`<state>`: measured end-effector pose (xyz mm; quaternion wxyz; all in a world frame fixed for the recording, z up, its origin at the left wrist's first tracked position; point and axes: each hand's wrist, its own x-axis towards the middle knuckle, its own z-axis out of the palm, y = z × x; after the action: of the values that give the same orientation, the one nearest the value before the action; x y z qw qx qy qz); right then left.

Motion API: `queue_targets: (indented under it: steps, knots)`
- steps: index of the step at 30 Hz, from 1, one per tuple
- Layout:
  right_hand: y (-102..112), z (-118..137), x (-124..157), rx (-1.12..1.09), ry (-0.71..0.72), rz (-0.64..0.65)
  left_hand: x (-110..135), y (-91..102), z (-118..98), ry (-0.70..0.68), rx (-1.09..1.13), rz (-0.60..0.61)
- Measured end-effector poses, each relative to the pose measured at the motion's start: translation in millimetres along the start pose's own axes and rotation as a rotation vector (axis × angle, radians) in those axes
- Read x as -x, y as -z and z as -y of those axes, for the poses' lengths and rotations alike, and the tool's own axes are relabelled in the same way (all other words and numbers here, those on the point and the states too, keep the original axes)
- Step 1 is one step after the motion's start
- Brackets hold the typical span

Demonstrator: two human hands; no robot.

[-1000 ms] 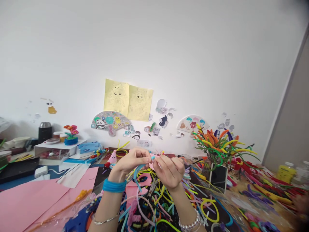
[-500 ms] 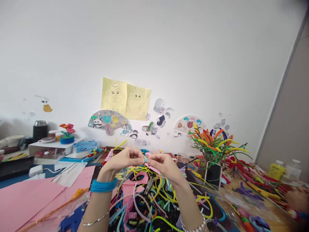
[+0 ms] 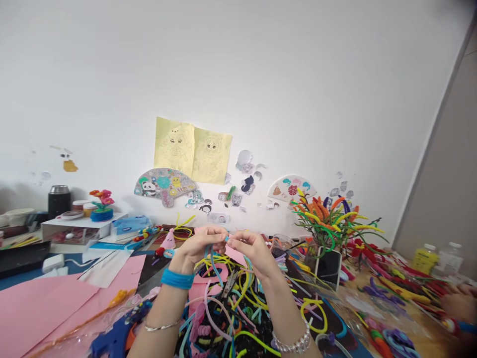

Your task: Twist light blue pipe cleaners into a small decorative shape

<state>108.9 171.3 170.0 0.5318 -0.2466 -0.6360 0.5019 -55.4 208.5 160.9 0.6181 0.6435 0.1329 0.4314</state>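
A pink paper sheet (image 3: 44, 303) lies to my left, beside a tangled pile of pipe cleaners (image 3: 238, 308) right under my arms. A pipe-cleaner bouquet (image 3: 331, 219) stands off to the right. My left hand (image 3: 199, 246) and right hand (image 3: 251, 251) meet above the pile, fingertips of both pinching one blue pipe cleaner (image 3: 213, 256), whose tail hangs down from my left fingers.

two yellow drawings (image 3: 192, 148) hang on the wall ahead of me, with a paper fan (image 3: 164, 184) just below them. to my left lies pink paper (image 3: 40, 303), and a black flask (image 3: 58, 200) stands beside a white box (image 3: 76, 226). to my right a bunch of pipe-cleaner flowers (image 3: 331, 219) rises behind a phone (image 3: 330, 266), and a yellow bottle (image 3: 425, 258) stands farther off.
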Motion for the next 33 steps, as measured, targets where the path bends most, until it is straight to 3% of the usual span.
queue_targets:
  steps: [5,15,20,27,33]
  knots:
    - [4,-6,-8,-0.106,0.032,-0.036,-4,-0.8,3,-0.013,0.013,-0.026]
    - [14,-20,-17,-0.353,-0.038,0.057,-1,15.8,7,0.008,-0.077,-0.053]
    - [18,-17,-19,-0.281,0.022,-0.033,-1,20.4,5,-0.016,-0.143,-0.085]
    - [17,-28,-25,-0.057,0.057,-0.236,-7,-2.7,0,-0.097,-0.471,-0.175]
    - [20,-31,-29,-0.082,0.046,-0.318,-11,-6.6,2,-0.14,-0.707,-0.262]
